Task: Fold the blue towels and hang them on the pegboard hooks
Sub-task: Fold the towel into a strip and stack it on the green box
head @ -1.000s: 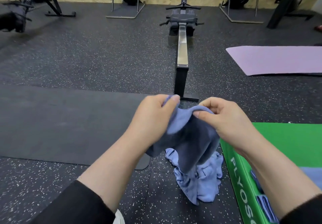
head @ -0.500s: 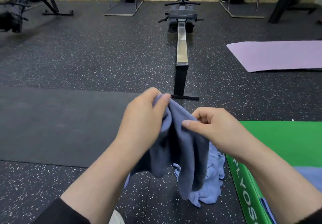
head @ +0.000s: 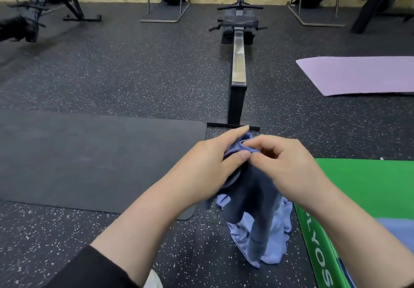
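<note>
Since the earlier frame the hands have closed together: left hand [head: 208, 164] and right hand [head: 289, 166] both pinch the blue towel [head: 253, 189] at its top. Below the grip lie crumpled towels [head: 273, 238]; rightward, a green box [head: 367, 189] reading partly "LYOS"; beyond, a rowing machine [head: 238, 68].

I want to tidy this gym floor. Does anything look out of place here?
Yes. A crumpled light blue towel lies in a heap on the black speckled rubber floor, beside the green foam box, unfolded. Both hands hold another towel above it.
</note>
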A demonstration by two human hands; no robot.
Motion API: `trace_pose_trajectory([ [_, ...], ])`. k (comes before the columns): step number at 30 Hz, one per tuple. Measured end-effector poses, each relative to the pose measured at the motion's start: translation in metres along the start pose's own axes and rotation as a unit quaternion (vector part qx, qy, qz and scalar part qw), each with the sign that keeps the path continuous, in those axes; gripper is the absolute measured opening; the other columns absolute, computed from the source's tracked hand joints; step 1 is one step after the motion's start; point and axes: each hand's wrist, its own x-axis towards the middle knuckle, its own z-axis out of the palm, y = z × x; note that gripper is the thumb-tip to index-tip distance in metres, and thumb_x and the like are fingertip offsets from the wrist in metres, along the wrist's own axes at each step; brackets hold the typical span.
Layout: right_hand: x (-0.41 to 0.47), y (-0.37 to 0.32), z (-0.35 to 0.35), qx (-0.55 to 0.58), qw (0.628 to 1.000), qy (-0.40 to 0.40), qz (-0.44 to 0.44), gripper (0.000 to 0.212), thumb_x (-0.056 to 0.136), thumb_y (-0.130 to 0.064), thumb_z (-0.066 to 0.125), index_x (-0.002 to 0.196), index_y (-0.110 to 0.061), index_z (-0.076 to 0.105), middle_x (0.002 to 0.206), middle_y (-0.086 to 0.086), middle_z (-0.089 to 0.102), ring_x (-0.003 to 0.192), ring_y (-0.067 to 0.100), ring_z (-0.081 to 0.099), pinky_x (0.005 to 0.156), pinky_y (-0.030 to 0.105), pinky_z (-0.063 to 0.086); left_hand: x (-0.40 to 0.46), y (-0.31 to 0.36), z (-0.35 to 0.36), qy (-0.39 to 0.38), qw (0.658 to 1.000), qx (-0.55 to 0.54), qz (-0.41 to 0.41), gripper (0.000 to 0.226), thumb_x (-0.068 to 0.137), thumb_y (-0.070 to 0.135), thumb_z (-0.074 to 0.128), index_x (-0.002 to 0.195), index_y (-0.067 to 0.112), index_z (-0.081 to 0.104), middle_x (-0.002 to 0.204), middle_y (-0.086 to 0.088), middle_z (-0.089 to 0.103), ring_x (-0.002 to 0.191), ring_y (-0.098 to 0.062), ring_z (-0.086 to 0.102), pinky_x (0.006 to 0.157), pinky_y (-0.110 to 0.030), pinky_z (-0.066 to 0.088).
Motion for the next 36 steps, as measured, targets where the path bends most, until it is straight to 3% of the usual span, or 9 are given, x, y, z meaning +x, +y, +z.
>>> trace_pose_trajectory([
  [5,-0.002,0.001,-0.005,-0.012,0.999,-0.044,-0.007,0.02,0.092,-0.015,0.068,0.096,-0.033,0.078,0.09,-0.005,0.077,0.09,0.03,0.067,0.088,0.04,0.05,0.001,-0.004,-0.002,0.001,0.999,0.026,0.02,0.056,0.098,0.045,0.06,0.147,0.053,0.037,0.105,0.014,0.072,0.107,-0.013,0.065,0.098,-0.036,0.049],
  [9,0.001,0.007,-0.003,0.013,0.999,-0.036,0.011,0.007,0.089,-0.019,0.073,0.092,-0.026,0.074,0.082,0.0,0.074,0.072,0.02,0.061,0.074,0.039,0.049,0.001,-0.005,-0.002,0.018,0.997,0.073,0.019,0.017,0.098,0.045,0.058,0.102,0.03,0.065,0.086,0.007,0.071,0.089,-0.019,0.064,0.081,-0.039,0.051],
  [14,0.003,0.014,-0.005,0.019,0.996,-0.051,0.064,0.027,0.08,-0.041,0.076,0.085,-0.016,0.068,0.077,0.016,0.071,0.065,0.014,0.052,0.065,0.037,0.042,0.005,-0.016,-0.014,0.192,0.977,0.058,-0.067,0.024,0.098,0.041,0.056,0.087,0.02,0.06,0.079,0.002,0.068,0.087,-0.028,0.062,0.078,-0.04,0.05],
  [16,0.002,0.016,-0.009,-0.002,0.997,-0.045,0.063,0.021,0.087,-0.037,0.074,0.085,-0.017,0.068,0.08,0.015,0.073,0.066,0.013,0.054,0.067,0.037,0.044,0.007,-0.024,-0.028,0.25,0.96,0.049,-0.112,0.024,0.098,0.041,0.057,0.087,0.02,0.062,0.08,0.002,0.068,0.088,-0.029,0.062,0.078,-0.04,0.05],
  [19,0.0,0.015,-0.009,0.006,0.999,-0.022,0.033,0.007,0.094,-0.021,0.069,0.088,-0.019,0.071,0.082,0.008,0.074,0.069,0.011,0.057,0.069,0.036,0.046,0.005,-0.025,-0.038,0.212,0.968,0.054,-0.122,0.015,0.095,0.042,0.061,0.106,0.034,0.067,0.089,0.009,0.069,0.098,-0.021,0.064,0.081,-0.033,0.048],
  [23,0.0,0.007,-0.001,-0.008,1.0,-0.013,-0.003,0.01,0.091,-0.015,0.071,0.088,-0.023,0.075,0.076,0.001,0.071,0.066,0.004,0.051,0.064,0.027,0.041,-0.003,-0.002,-0.017,0.056,0.997,0.044,-0.018,0.046,0.094,0.044,0.063,0.138,0.05,0.052,0.082,0.003,0.066,0.081,-0.002,0.059,0.067,-0.012,0.038],
  [27,0.0,0.004,0.001,-0.022,1.0,-0.016,-0.004,0.016,0.088,-0.009,0.072,0.087,-0.025,0.074,0.083,-0.006,0.074,0.071,0.003,0.059,0.071,0.024,0.047,-0.003,0.0,-0.003,-0.015,0.999,0.031,0.003,0.022,0.097,0.045,0.059,0.119,0.045,0.062,0.102,0.013,0.072,0.093,-0.003,0.061,0.084,-0.024,0.047],
  [30,0.0,0.005,0.0,-0.034,0.999,-0.02,0.006,0.011,0.087,-0.014,0.076,0.084,-0.023,0.07,0.079,0.001,0.072,0.066,0.008,0.057,0.067,0.031,0.048,0.002,-0.008,-0.003,0.005,0.999,0.034,-0.018,0.015,0.097,0.046,0.059,0.088,0.033,0.059,0.08,0.011,0.067,0.077,-0.006,0.059,0.074,-0.032,0.049],
  [36,0.001,0.012,-0.01,-0.027,0.998,-0.031,0.04,0.012,0.092,-0.025,0.072,0.082,-0.018,0.068,0.071,0.006,0.07,0.058,0.007,0.05,0.058,0.03,0.04,0.008,-0.022,-0.02,0.178,0.976,0.064,-0.112,0.019,0.099,0.042,0.055,0.089,0.026,0.057,0.078,0.007,0.065,0.089,-0.025,0.061,0.073,-0.035,0.042],
])
